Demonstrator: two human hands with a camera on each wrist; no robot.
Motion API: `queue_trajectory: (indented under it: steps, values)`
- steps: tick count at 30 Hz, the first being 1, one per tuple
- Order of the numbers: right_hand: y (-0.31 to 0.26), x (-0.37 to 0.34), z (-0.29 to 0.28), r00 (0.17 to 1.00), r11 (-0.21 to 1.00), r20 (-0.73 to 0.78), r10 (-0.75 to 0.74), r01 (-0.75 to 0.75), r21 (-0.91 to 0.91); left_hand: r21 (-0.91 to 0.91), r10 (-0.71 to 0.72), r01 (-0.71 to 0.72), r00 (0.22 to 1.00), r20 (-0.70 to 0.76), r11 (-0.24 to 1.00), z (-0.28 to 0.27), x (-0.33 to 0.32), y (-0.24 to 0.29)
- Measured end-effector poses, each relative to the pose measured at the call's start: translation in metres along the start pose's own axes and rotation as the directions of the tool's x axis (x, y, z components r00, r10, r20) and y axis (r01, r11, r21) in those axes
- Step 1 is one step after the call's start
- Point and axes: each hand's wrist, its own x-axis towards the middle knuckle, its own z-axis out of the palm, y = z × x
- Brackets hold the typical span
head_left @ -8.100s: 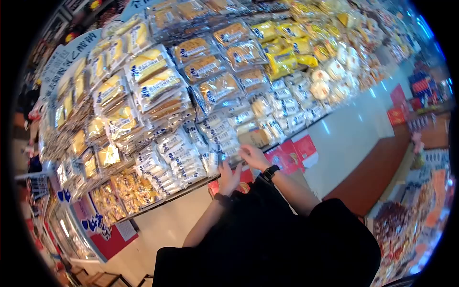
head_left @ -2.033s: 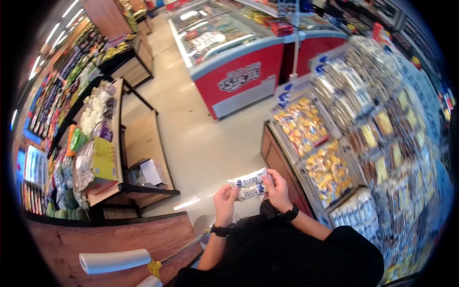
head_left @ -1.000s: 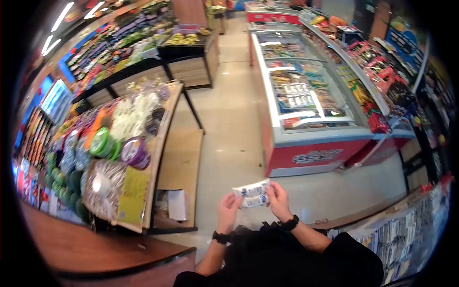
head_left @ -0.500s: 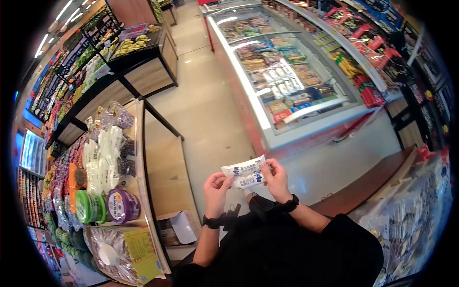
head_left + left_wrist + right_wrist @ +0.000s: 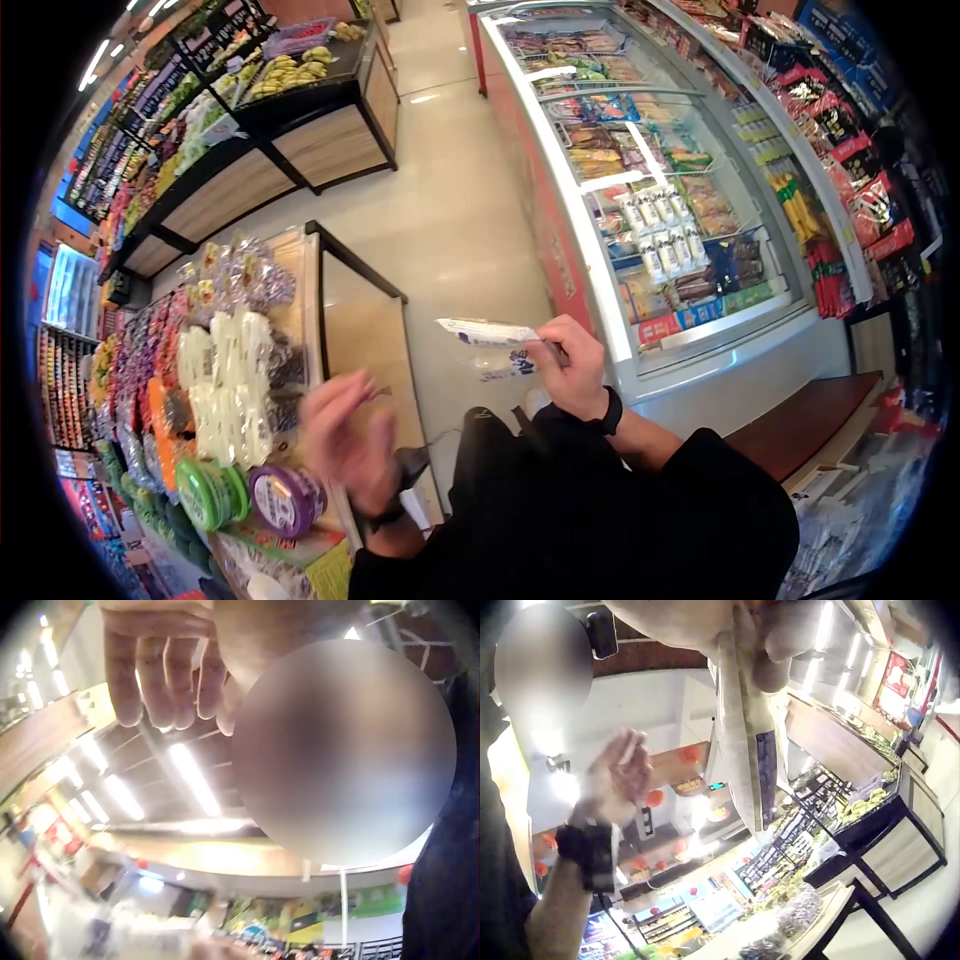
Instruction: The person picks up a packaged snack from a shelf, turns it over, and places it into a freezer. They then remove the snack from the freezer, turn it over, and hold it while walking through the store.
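Observation:
My right hand point(image 5: 570, 368) pinches one end of a small white plastic-wrapped snack packet point(image 5: 490, 332) with blue print, held out in front of my body. Tilted nearly edge-on in the head view, the packet point(image 5: 748, 742) hangs from thumb and fingers in the right wrist view. Off to the left, my left hand point(image 5: 350, 435) is apart from the packet and blurred. Its fingers point(image 5: 154, 675) are loosely extended with nothing in them in the left wrist view. Both wrists wear black bands.
A chest freezer point(image 5: 690, 345) with a glass top stands ahead right. At left is a wooden display table point(image 5: 312, 300) bearing bagged goods, a green tub point(image 5: 208, 492) and a purple tub point(image 5: 288, 498). Bananas point(image 5: 292, 72) lie on a farther stand. Pale floor point(image 5: 450, 180) runs between them.
My left hand has let go of the packet and swung left. The right hand keeps its pinch while the packet tips flatter. Earlier, both hands were at the packaged-snack display.

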Motion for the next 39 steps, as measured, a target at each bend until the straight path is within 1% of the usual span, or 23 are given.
queue_trajectory:
  steps: [1, 2, 3, 5, 6, 8, 10, 14, 16, 19, 22, 25, 26, 32, 35, 39]
  values:
    - [0.005, 0.012, 0.005, 0.999, 0.999, -0.002, -0.039, 0.039, -0.008, 0.03, 0.235, -0.234, 0.972, -0.016, 0.972, -0.013, 0.023, 0.005]
    - [0.011, 0.023, 0.01, 0.997, 0.997, 0.0, -0.078, 0.078, -0.015, -0.027, 0.358, -0.359, 0.932, -0.059, 0.933, -0.019, 0.047, 0.01]
    - [0.016, 0.033, 0.015, 0.997, 0.996, 0.006, -0.077, 0.077, -0.036, -0.168, 0.375, -0.378, 0.926, -0.051, 0.91, -0.023, 0.071, 0.022]
    - [0.027, 0.055, 0.026, 0.999, 0.994, 0.001, -0.043, 0.043, -0.096, -0.402, 0.379, -0.343, 0.925, 0.011, 0.849, -0.029, 0.11, 0.032]
    - [0.03, 0.065, 0.031, 0.999, 0.991, -0.016, -0.031, 0.029, -0.128, -0.366, 0.459, -0.444, 0.887, -0.048, 0.818, -0.013, 0.128, 0.02]
    - [0.034, 0.084, 0.043, 0.997, 0.982, -0.081, -0.003, -0.013, -0.188, -0.292, 0.612, -0.628, 0.775, -0.157, 0.721, 0.006, 0.162, -0.007]
    - [0.039, 0.102, 0.053, 0.988, 0.967, -0.148, 0.034, -0.07, -0.245, -0.297, 0.601, -0.634, 0.772, -0.207, 0.714, 0.017, 0.193, -0.037]
    - [0.041, 0.131, 0.075, 0.949, 0.939, -0.31, 0.063, -0.162, -0.304, -0.324, 0.633, -0.675, 0.736, -0.24, 0.663, 0.034, 0.252, -0.082]
    - [0.036, 0.143, 0.083, 0.92, 0.926, -0.385, 0.065, -0.2, -0.32, -0.336, 0.642, -0.682, 0.729, -0.24, 0.649, 0.043, 0.271, -0.097]
    - [0.038, 0.148, 0.084, 0.889, 0.905, -0.453, 0.061, -0.241, -0.351, -0.355, 0.644, -0.693, 0.718, -0.264, 0.628, 0.063, 0.292, -0.111]
    - [0.038, 0.156, 0.08, 0.871, 0.896, -0.49, 0.042, -0.25, -0.367, -0.34, 0.64, -0.711, 0.703, -0.311, 0.616, 0.077, 0.303, -0.114]
    - [0.042, 0.164, 0.069, 0.867, 0.891, -0.498, -0.002, -0.225, -0.395, -0.379, 0.683, -0.715, 0.689, -0.241, 0.587, 0.085, 0.308, -0.112]
    - [0.043, 0.164, 0.066, 0.865, 0.888, -0.501, -0.015, -0.218, -0.405, -0.399, 0.685, -0.713, 0.688, -0.238, 0.577, 0.092, 0.308, -0.112]
    - [0.05, 0.157, 0.046, 0.813, 0.886, -0.582, -0.016, -0.258, -0.385, -0.5, 0.646, -0.67, 0.719, -0.254, 0.549, 0.122, 0.304, -0.103]
    - [0.054, 0.156, 0.041, 0.804, 0.881, -0.595, -0.014, -0.272, -0.388, -0.538, 0.625, -0.643, 0.739, -0.251, 0.544, 0.129, 0.304, -0.1]
    - [0.054, 0.158, 0.037, 0.797, 0.882, -0.604, -0.015, -0.274, -0.383, -0.612, 0.558, -0.574, 0.792, -0.246, 0.544, 0.131, 0.303, -0.1]
